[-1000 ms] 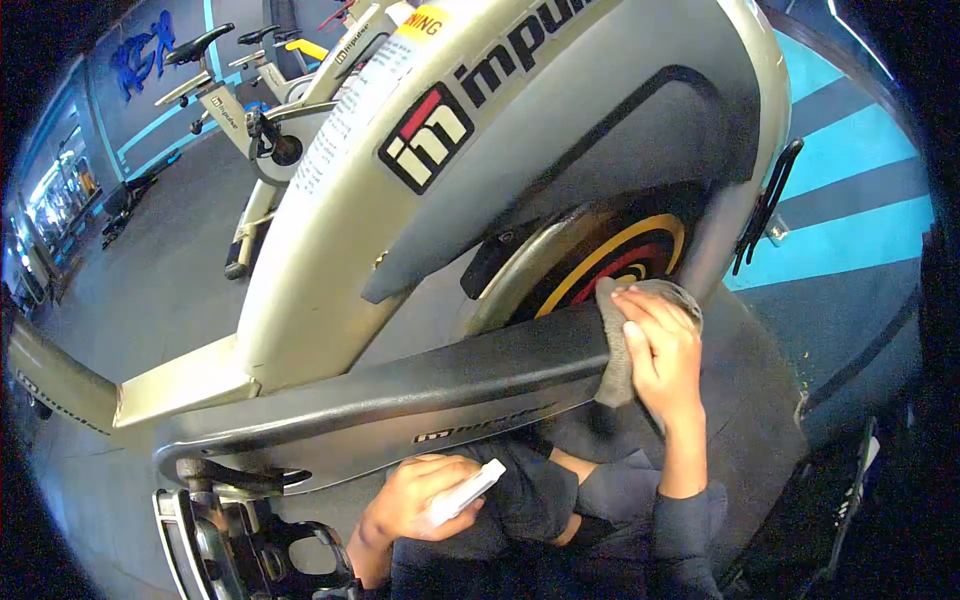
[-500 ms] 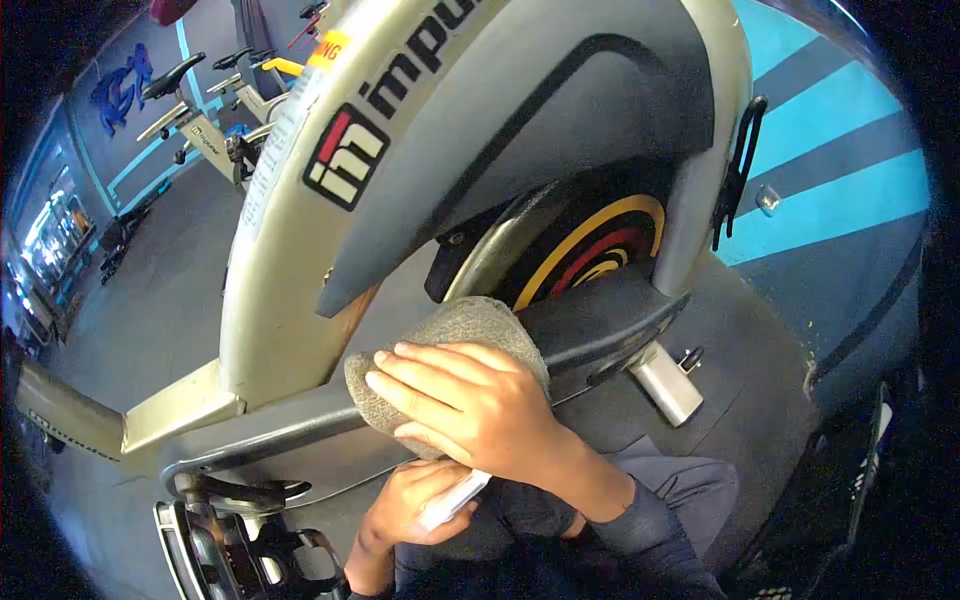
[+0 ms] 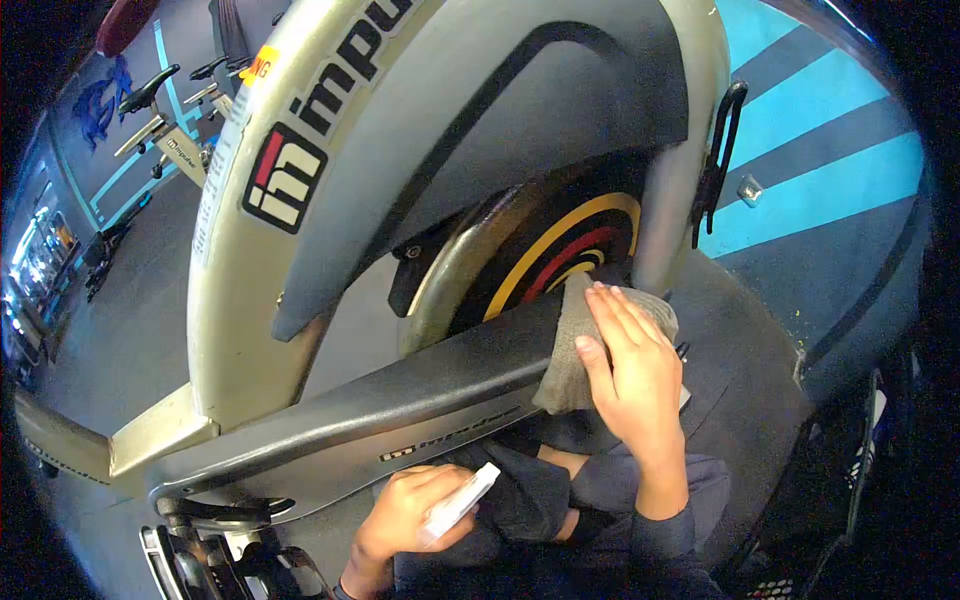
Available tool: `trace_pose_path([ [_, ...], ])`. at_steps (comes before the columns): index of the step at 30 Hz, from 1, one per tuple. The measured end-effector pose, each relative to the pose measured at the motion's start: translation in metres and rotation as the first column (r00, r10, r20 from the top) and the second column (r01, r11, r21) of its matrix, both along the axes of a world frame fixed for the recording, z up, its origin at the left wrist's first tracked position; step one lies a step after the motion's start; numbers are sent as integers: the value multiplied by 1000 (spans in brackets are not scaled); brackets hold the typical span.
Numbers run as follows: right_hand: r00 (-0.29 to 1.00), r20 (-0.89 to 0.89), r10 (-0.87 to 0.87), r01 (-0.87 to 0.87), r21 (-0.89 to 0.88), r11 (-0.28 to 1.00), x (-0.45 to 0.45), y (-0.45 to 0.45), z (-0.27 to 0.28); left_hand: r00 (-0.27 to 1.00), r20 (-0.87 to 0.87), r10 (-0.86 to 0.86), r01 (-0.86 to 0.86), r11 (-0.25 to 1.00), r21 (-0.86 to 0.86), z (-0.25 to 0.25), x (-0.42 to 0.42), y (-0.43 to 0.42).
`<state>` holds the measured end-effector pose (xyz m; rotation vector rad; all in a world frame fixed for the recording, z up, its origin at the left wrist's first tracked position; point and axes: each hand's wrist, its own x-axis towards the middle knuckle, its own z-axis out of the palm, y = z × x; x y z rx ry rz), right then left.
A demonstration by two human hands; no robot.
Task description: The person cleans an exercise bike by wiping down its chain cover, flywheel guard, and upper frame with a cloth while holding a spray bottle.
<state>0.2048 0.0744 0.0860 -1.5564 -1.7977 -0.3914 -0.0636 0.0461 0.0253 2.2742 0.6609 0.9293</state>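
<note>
My right hand [image 3: 635, 375] presses a grey-brown cloth [image 3: 568, 360] onto the right end of the long dark crank cover [image 3: 400, 395] of an exercise bike; its fingers lie over the cloth. Lower down, my left hand [image 3: 415, 510] is closed around a small white object [image 3: 462, 503], perhaps a bottle, whose tip points up and right. That hand is just below the cover's printed lettering. Behind the cloth is the flywheel [image 3: 560, 250] with yellow and red rings, partly hidden by the bike's grey shell [image 3: 520, 130].
A pedal [image 3: 185, 565] stands out at the lower left, beside my left forearm. The pale frame tube [image 3: 225, 330] rises at the left. Other bikes [image 3: 180, 150] stand farther back. A black bottle-holder-like bracket [image 3: 718, 165] is on the right side. My bent legs are below.
The cloth under my right hand has slid from the middle of the cover to its right end. The camera view has shifted, and my left hand still holds the white object.
</note>
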Motion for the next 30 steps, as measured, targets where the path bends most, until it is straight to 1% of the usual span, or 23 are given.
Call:
trace_pose_path([
  [2, 1000, 15, -6, 6, -12, 1000, 1, 7, 6, 998, -56, 19, -18, 1000, 18, 2, 5, 1],
  [3, 1000, 28, -12, 13, -28, 1000, -1, 14, 7, 999, -53, 11, -10, 1000, 20, 1, 7, 2],
  [5, 999, 38, -24, 25, -35, 999, 3, 29, 8, 994, -80, 72, -73, 997, -3, 0, 9, 2],
  [7, 999, 26, 35, -31, -124, 992, 8, 44, 11, 991, -103, 81, -82, 997, -6, 1, 12, 2],
  [8, 998, -33, 51, -56, -182, 982, 10, 46, 13, 988, -126, 94, -97, 995, -20, 3, 13, 1],
  [9, 998, -37, 50, -56, -177, 983, 11, 46, 11, 987, -130, 94, -97, 995, -15, 3, 14, 1],
  [11, 997, 42, 66, -61, -127, 990, 12, 45, 5, 989, -127, 76, -79, 997, -21, 1, 16, 0],
  [15, 997, 15, 79, -78, -54, 995, 5, 28, 0, 991, -108, 78, -79, 997, -5, 2, 17, -3],
  [17, 999, 31, 23, -22, -50, 999, -1, 15, -2, 987, -140, 83, -88, 996, -27, 3, 14, -4],
  [18, 1000, 28, 3, -2, -30, 1000, -7, 7, -1, 990, -115, 80, -82, 997, -15, -1, 12, -3],
  [19, 997, 66, -39, 41, -20, 999, -12, -1, -4, 991, -109, 79, -79, 997, -1, -2, 9, -3],
  [21, 993, 68, -95, 96, -13, 995, -24, -17, -2, 992, -111, 65, -65, 998, 1, -5, 8, -2],
  [22, 988, 92, -121, 122, 0, 993, -27, -20, 0, 988, -143, 63, -62, 998, 7, -7, 7, 0],
  [25, 984, 99, -151, 157, -55, 986, -30, -17, 6, 993, -109, 55, -58, 998, -23, -6, 10, 2],
  [27, 984, 79, -160, 166, -65, 984, -32, -8, 10, 991, -124, 59, -62, 998, -24, -5, 13, 3],
  [29, 976, 78, -204, 213, -117, 970, -30, 6, 14, 989, -136, 62, -65, 998, -21, -3, 15, 2],
  [30, 975, 81, -205, 212, -89, 973, -27, 14, 13, 988, -139, 61, -65, 998, -26, -2, 16, 2],
])
